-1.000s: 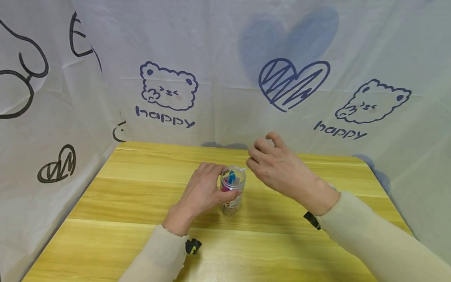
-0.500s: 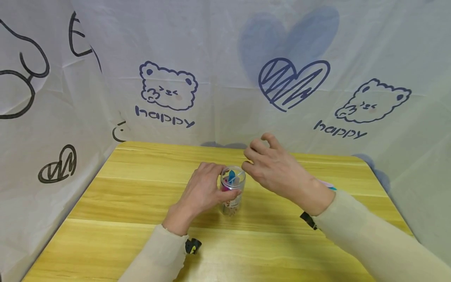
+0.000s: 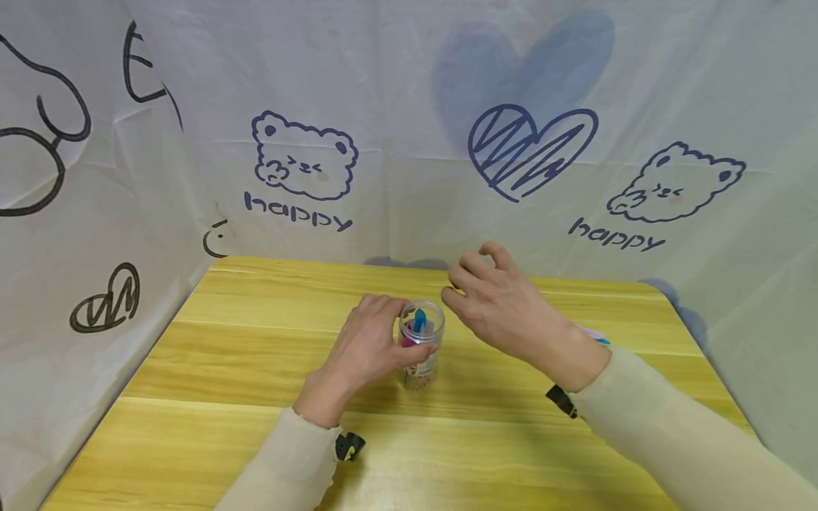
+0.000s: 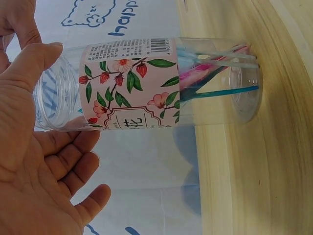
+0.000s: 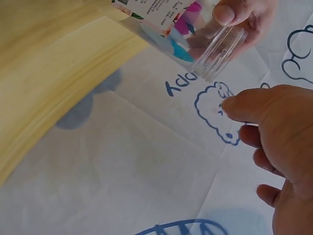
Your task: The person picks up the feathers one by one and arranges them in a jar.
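My left hand [image 3: 364, 341] grips the neck of a clear plastic jar [image 4: 210, 112] standing upright on the table, thumb on one side and fingers on the other. A pink label [image 4: 127, 93] with red flowers wraps the jar. Several slim plastic pieces, some with broad rounded ends, lean inside; a blue piece [image 3: 420, 321] and a magenta piece [image 4: 195, 73] are among them. My right hand [image 3: 505, 305] hovers just right of the open mouth, fingers loosely bent and holding nothing; in the right wrist view its thumb [image 5: 244, 105] points toward the rim.
Pink and blue slim pieces [image 3: 597, 335] lie on the wooden table [image 3: 287, 454] at the right, partly hidden behind my right wrist. White cloth [image 3: 396, 199] with drawn bears and hearts hangs behind the table and along its sides.
A thin whitish piece pinched in my right hand has gone down into the jar and been let go. My right hand has then drawn slightly back to the right. My left hand has stayed put.
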The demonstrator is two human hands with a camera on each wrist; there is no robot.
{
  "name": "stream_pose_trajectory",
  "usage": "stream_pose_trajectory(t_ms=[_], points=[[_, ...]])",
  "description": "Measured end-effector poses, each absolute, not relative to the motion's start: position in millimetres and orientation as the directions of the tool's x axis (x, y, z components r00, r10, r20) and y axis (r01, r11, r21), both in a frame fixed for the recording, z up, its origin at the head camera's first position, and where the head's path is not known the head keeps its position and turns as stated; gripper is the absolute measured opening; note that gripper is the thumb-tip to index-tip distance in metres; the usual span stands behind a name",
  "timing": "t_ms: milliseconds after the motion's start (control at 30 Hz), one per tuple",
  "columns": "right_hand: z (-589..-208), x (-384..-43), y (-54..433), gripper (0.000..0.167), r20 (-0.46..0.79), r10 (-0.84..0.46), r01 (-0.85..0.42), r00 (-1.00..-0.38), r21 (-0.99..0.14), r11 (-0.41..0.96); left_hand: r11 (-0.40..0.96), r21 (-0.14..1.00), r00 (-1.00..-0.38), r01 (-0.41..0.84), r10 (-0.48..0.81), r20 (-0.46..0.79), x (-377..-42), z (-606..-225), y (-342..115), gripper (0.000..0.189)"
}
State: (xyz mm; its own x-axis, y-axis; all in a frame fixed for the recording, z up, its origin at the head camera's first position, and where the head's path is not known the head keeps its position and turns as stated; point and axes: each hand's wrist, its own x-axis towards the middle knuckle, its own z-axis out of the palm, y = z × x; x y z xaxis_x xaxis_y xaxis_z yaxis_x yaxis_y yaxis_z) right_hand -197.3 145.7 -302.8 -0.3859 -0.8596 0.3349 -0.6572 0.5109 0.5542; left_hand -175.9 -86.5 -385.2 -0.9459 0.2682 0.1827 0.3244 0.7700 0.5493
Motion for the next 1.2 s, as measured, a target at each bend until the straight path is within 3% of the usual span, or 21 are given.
stream_pose_trajectory(t_ms=[167, 500, 733, 1000, 1200], points=[[-312, -200, 156, 0.013, 0.433, -0.812, -0.659, -0.392, 0.483, 0.576, 0.771, 0.55, -0.948, 0.319, 0.263, 0.182, -175, -385, -86, 0.069], [-350, -202, 191, 0.031, 0.656, -0.608, -0.654, -0.448, 0.224, 0.723, 0.78, 0.536, -0.946, 0.323, 0.261, 0.191, -174, -384, -86, 0.071], [-376, -205, 220, 0.045, 0.72, -0.477, -0.611, -0.503, 0.094, 0.786, 0.803, 0.492, -0.94, 0.337, 0.264, 0.213, -172, -382, -86, 0.074], [-393, -205, 261, 0.022, 0.693, -0.368, -0.517, -0.62, -0.008, 0.856, 0.829, 0.424, -0.928, 0.366, 0.288, 0.238, -173, -382, -86, 0.073], [-404, -208, 297, 0.018, 0.686, -0.26, -0.423, -0.68, -0.078, 0.903, 0.824, 0.429, -0.926, 0.37, 0.289, 0.243, -173, -383, -86, 0.072]])
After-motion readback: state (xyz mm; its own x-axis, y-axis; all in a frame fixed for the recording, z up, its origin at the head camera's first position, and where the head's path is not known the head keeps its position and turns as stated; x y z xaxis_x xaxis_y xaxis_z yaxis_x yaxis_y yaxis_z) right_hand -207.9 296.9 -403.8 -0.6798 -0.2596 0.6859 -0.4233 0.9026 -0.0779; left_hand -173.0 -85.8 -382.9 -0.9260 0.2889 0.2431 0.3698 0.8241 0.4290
